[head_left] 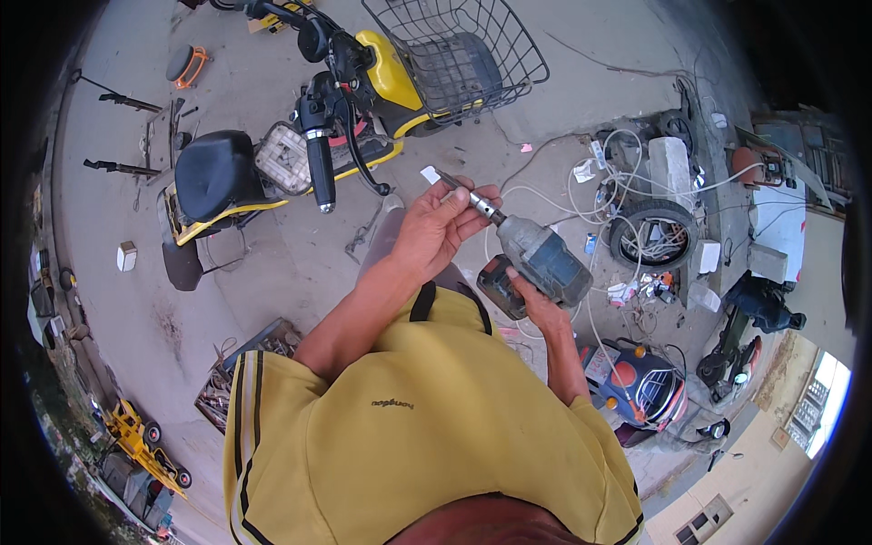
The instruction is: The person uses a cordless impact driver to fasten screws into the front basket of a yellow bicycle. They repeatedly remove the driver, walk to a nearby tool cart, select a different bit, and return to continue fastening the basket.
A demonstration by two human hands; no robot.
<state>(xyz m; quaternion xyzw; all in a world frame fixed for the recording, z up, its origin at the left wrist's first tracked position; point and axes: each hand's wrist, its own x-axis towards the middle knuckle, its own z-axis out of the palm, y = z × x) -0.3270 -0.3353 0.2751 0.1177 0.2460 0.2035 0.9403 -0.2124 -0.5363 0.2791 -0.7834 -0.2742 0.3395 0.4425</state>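
Note:
A grey cordless impact wrench is held in front of my body, its nose tilted up and to the left. My right hand is closed around its handle, by the dark battery. At the tool's front end, my left hand pinches a silver drill chuck between thumb and fingers. A thin bit points out past the fingertips; its tip is hard to make out. Beyond the hands stands a yellow electric scooter, with a black handlebar grip nearest to my left hand.
A wire basket sits on the scooter's front. To the right lie a tyre, pale looped hose and scattered litter. A box of tools stands by my left elbow, and an orange-and-black stool is far left.

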